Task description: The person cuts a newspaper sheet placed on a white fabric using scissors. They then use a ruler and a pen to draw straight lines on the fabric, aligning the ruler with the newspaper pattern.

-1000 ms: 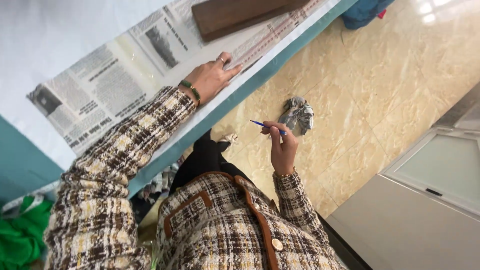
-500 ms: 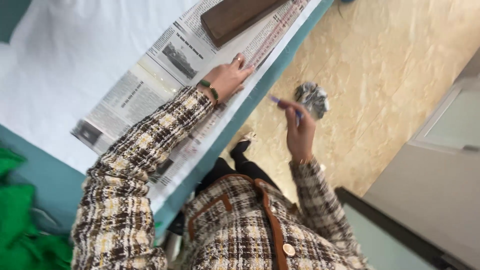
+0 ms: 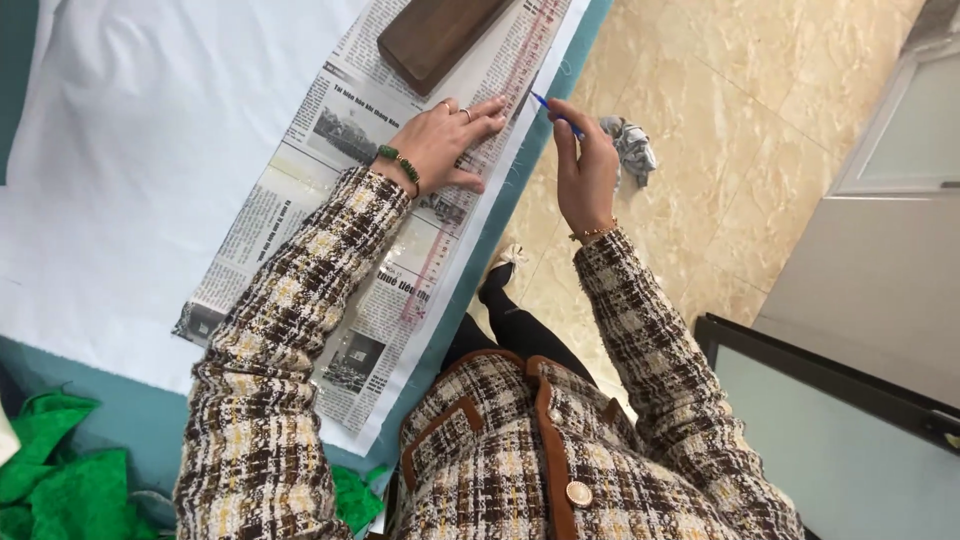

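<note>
On the worktop (image 3: 590,25), a clear ruler (image 3: 480,160) is being pressed flat onto newspaper (image 3: 330,140) by the open left hand (image 3: 445,140); a blue pen (image 3: 555,112) is being gripped by the closed right hand (image 3: 585,165).

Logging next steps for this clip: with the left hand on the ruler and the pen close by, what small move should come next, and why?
Probably lower the pen tip to the ruler edge. The left hand presses flat on the clear ruler over the newspaper, while the right hand holds the pen with its tip just beside that edge, seemingly not yet on the paper.
</note>
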